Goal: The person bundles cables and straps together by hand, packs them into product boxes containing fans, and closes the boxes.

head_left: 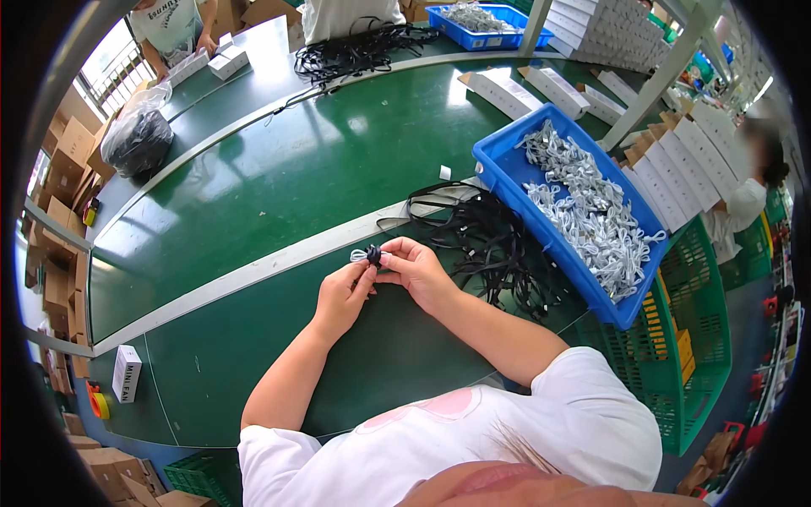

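My left hand point(342, 296) pinches the lower side of a small white cable bundle point(359, 255) with a black lanyard point(373, 256) wound about it. From the other side, the fingertips of my right hand point(420, 275) are closed on the black windings. Both hands are just above the near green bench, close to the pale metal rail. A tangled pile of black lanyards point(490, 241) lies to the right of my right hand. Beyond it stands a blue tray point(511, 173) with many coiled white cables point(583, 207).
A white box marked MINI FAN point(127, 374) stands at the left. Green crates point(697, 321) sit at the right beside rows of white boxes point(684, 169). Across the green conveyor belt point(338, 152) are two people, more black lanyards point(359, 51) and another blue tray point(481, 38).
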Demonstrator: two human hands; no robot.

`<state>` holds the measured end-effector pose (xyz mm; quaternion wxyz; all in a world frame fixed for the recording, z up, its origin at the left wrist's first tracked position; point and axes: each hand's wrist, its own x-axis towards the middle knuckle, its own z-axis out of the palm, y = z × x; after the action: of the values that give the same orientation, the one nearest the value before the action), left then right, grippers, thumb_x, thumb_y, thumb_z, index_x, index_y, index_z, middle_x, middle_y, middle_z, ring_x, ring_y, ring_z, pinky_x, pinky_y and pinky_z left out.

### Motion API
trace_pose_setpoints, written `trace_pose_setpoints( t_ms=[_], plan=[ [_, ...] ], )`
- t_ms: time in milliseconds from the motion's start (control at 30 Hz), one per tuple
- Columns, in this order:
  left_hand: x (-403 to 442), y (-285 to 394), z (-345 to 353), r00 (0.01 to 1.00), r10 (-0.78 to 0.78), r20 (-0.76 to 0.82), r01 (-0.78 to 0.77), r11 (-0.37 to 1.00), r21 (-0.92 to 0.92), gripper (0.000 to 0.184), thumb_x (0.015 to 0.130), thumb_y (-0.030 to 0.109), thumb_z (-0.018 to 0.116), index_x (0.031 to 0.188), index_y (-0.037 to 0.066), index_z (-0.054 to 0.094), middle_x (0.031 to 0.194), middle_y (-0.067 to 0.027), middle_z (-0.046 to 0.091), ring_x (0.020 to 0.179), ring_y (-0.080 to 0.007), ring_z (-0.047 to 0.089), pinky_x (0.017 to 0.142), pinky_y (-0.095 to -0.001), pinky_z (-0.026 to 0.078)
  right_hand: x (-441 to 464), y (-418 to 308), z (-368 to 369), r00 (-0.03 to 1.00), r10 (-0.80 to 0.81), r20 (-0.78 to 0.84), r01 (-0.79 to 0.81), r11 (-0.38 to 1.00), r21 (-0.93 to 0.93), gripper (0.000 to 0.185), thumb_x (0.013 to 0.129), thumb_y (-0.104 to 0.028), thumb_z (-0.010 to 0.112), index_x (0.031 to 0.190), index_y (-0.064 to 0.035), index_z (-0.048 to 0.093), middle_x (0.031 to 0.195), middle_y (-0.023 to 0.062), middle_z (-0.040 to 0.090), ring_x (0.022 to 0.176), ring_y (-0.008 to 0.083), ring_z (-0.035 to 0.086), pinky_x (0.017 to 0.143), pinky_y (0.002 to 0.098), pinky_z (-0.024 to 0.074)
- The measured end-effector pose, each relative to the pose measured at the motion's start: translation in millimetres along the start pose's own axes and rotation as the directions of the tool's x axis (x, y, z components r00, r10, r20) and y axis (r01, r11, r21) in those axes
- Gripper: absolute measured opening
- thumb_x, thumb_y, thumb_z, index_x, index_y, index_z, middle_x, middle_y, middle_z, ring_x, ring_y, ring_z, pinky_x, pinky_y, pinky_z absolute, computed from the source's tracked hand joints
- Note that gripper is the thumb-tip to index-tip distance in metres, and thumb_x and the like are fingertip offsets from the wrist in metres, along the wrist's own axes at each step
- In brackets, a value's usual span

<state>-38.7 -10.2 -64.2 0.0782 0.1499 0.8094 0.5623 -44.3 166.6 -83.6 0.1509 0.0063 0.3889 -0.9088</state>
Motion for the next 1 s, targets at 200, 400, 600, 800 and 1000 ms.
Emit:
trace_pose_setpoints(
  t_ms=[200,400,600,800,1000],
  plan=[
    [2.2,-2.9,1.7,1.0,-0.006,-0.005,0.006,1.0,-0.025,0.02,0.099,0.013,0.057,0.106,-0.003,0.066,0.082,-0.0068,0.065,0.067,-0.0126,0.06,0.061,-0.0221,0.048,1.4,-1.8,-0.7,1.0,-0.008,0.004,0.008,1.0,0.012,0.017,0.093,-0.003,0.064,0.108,0.0015,0.057,0.102,0.012,0.064,0.089,0.0169,0.066,0.084,0.0301,0.0591],
    [3.5,-3.6,0.9,0.999,-0.038,-0.016,0.037,0.996,-0.081,0.021,0.099,0.015,0.059,0.108,-0.003,0.066,0.083,-0.007,0.066,0.067,-0.0128,0.06,0.061,-0.0222,0.048,1.1,-1.9,-0.2,1.0,-0.003,0.023,0.002,0.999,0.049,0.015,0.093,-0.003,0.064,0.107,0.0006,0.059,0.102,0.0121,0.064,0.091,0.0182,0.067,0.085,0.0308,0.0589],
    [3.2,-3.5,-1.0,0.999,-0.053,-0.006,0.052,0.991,-0.121,0.021,0.099,0.015,0.059,0.108,-0.002,0.067,0.083,-0.0069,0.067,0.068,-0.0122,0.06,0.061,-0.0218,0.049,1.8,-1.9,-0.9,0.999,-0.013,0.031,0.013,1.0,-0.004,0.014,0.093,-0.003,0.064,0.107,0.0,0.06,0.102,0.012,0.064,0.091,0.0179,0.067,0.084,0.0292,0.0586],
    [3.3,-2.9,-1.1,0.999,-0.052,0.0,0.052,0.987,-0.15,0.021,0.099,0.016,0.06,0.109,-0.002,0.067,0.084,-0.0069,0.067,0.069,-0.0118,0.06,0.062,-0.0216,0.049,-0.4,-5.5,2.7,0.999,-0.011,0.034,0.011,1.0,-0.009,0.014,0.093,-0.003,0.064,0.106,-0.0004,0.06,0.101,0.0111,0.065,0.091,0.0161,0.066,0.084,0.0272,0.0571],
    [4.7,-2.7,-0.1,0.999,-0.049,0.007,0.049,0.98,-0.191,0.026,0.098,0.014,0.06,0.12,0.0,0.062,0.084,-0.0071,0.067,0.07,-0.0117,0.06,0.062,-0.0212,0.048,-2.4,-7.8,8.0,0.992,-0.082,0.098,0.09,0.993,-0.078,0.013,0.092,-0.004,0.064,0.104,-0.0009,0.06,0.101,0.0098,0.065,0.089,0.0137,0.064,0.082,0.0253,0.0544]
  ],
)
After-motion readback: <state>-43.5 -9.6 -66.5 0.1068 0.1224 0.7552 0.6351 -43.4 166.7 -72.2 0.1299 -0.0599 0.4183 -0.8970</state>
